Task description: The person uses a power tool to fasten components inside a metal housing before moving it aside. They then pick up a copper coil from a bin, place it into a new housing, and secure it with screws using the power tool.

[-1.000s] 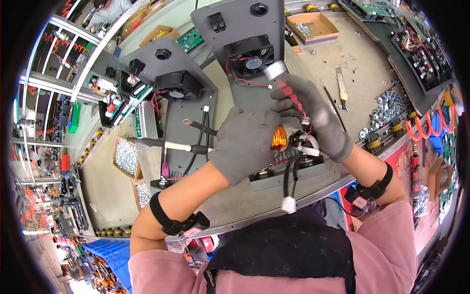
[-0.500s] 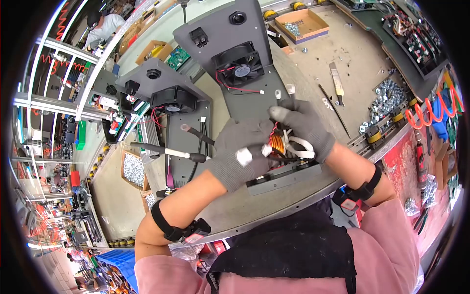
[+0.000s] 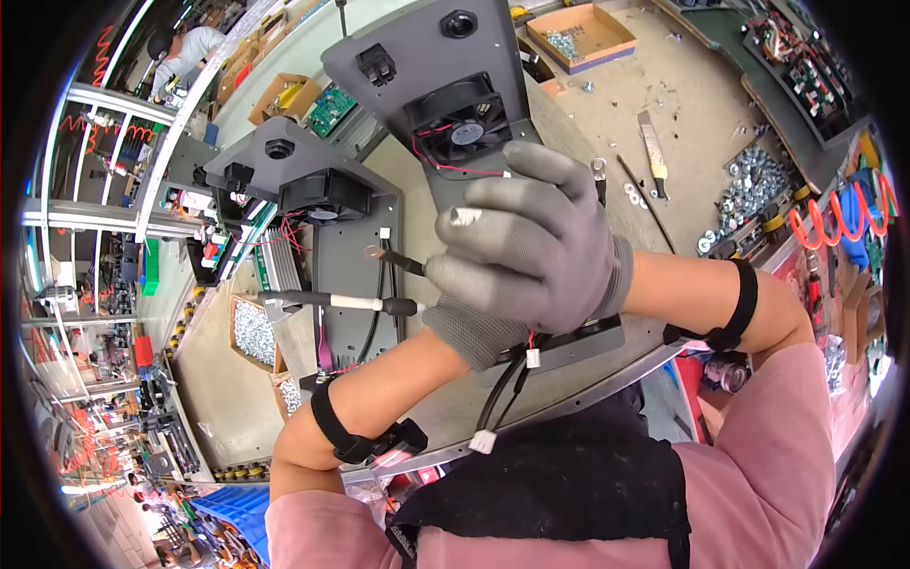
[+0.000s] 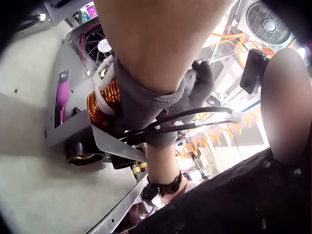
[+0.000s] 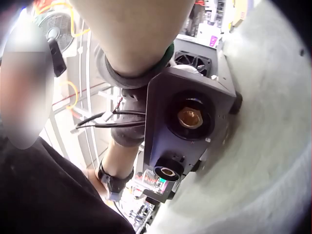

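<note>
In the head view my gloved right hand [image 3: 540, 237] lies back-up across the left hand, its fingers reaching left, spread and slightly bent, fingertips showing nothing held. Beneath it, only the cuff of my gloved left hand [image 3: 479, 332] shows; its fingers are hidden, and I cannot tell what they hold. Dark cables with a white connector [image 3: 482, 441] hang below the hands, beside a smaller white plug [image 3: 533, 358]. In the left wrist view a copper coil [image 4: 105, 100] with white leads sits by my left hand inside the grey metal chassis [image 5: 161, 112].
Two upright grey panels with fans [image 3: 464, 128] stand beyond the hands. A thick cable [image 3: 346, 302] with a white sleeve lies left. Screws [image 3: 754, 194], a knife [image 3: 653, 156] and a cardboard tray [image 3: 588, 43] lie right and behind. A metal bench edge [image 3: 607, 391] runs near my body.
My right hand has moved left from beside the coil to over the left hand, covering it and the coil. The white-ended cables now hang lower, in front of the chassis.
</note>
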Action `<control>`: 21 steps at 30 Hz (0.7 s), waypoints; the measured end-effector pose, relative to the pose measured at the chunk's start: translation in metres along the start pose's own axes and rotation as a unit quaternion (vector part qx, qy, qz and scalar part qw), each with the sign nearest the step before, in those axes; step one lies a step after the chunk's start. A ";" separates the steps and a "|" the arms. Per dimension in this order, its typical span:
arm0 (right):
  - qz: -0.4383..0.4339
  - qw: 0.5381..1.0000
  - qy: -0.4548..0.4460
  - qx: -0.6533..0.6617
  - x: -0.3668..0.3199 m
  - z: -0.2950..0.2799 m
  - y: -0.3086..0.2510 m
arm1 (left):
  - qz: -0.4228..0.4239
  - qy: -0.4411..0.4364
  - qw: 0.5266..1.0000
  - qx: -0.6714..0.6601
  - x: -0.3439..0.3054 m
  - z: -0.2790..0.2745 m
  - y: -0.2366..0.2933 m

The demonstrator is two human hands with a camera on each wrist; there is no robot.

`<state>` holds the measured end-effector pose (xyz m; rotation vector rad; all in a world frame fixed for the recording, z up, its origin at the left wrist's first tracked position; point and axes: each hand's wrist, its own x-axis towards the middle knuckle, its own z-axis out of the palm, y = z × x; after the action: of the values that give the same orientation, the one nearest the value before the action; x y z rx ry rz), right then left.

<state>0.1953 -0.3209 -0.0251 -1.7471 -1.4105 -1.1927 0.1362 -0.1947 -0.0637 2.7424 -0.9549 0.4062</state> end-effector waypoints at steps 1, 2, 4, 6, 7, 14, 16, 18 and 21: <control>-0.010 1.000 -0.003 0.001 0.002 -0.003 0.001 | 0.015 0.053 0.998 0.003 -0.001 0.002 -0.001; 0.032 0.998 -0.027 0.050 0.004 -0.006 -0.001 | 0.008 0.062 0.998 0.007 -0.003 0.004 0.001; 0.109 0.986 -0.058 0.111 0.003 -0.024 0.001 | -0.049 0.059 0.992 -0.099 -0.002 0.001 0.005; 0.275 0.961 0.025 0.024 -0.037 -0.055 0.000 | -0.133 -0.153 0.978 -0.037 0.022 -0.033 0.012; 0.320 0.909 0.242 0.115 -0.056 -0.046 -0.008 | -0.150 -0.178 0.972 -0.009 0.026 -0.032 0.015; 0.427 0.860 -0.274 0.066 -0.107 -0.083 -0.078 | -0.142 -0.174 0.975 0.008 0.025 -0.034 0.016; 0.427 0.854 -0.286 0.084 -0.105 -0.081 -0.062 | -0.160 -0.181 0.970 -0.008 0.028 -0.039 0.018; 0.446 0.833 -0.286 0.157 -0.108 -0.085 -0.055 | -0.180 -0.196 0.964 -0.027 0.026 -0.039 0.020; 0.322 0.905 -0.264 0.087 -0.083 -0.113 -0.042 | -0.206 -0.067 0.973 -0.084 0.027 -0.032 0.027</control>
<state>0.1205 -0.4433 -0.0562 -2.2456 -1.0070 -0.2384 0.1330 -0.2219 -0.0223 2.7361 -0.3988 0.0654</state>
